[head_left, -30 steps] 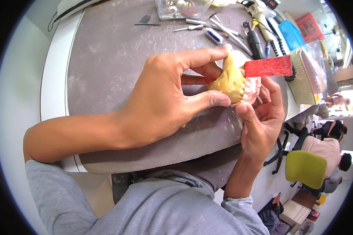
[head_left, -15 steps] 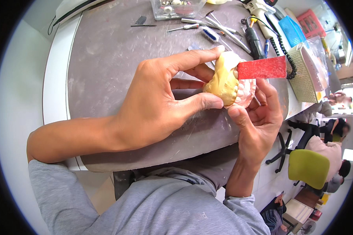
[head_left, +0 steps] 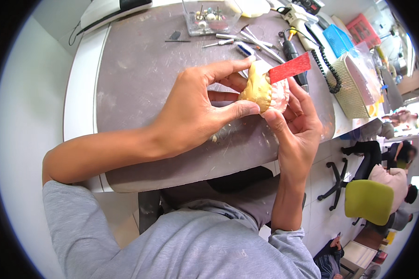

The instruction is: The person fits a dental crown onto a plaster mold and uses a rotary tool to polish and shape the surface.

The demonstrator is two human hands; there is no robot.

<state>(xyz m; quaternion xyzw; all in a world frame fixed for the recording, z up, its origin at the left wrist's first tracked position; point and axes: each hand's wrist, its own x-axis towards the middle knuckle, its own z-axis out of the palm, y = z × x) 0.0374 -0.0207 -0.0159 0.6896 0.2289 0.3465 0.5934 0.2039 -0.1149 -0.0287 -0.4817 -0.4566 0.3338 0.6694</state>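
My left hand (head_left: pixel 200 102) grips a yellow dental cast (head_left: pixel 257 88), thumb at its lower side and index finger along its top. In my right hand (head_left: pixel 295 116) is a pink dental cast (head_left: pixel 279 96), held with the thumb below and the fingers behind. The two casts meet along their rows of teeth, above the bench. A strip of red articulating paper (head_left: pixel 291 68) sticks out from between them toward the upper right. Its inner end is hidden between the teeth.
Hand tools (head_left: pixel 253 39), a blue-bristled brush (head_left: pixel 243 49) and a black handpiece (head_left: pixel 291 53) lie beyond my hands on the grey bench (head_left: pixel 135 74). A clear box (head_left: pixel 207 23) of small parts stands at the back. Baskets (head_left: pixel 354 88) line the right; a green chair (head_left: pixel 368 201) stands behind them.
Both hands, with the casts, have shifted slightly left and up in the picture. The red strip now tilts upward to the right instead of lying nearly level. The view has shifted too.
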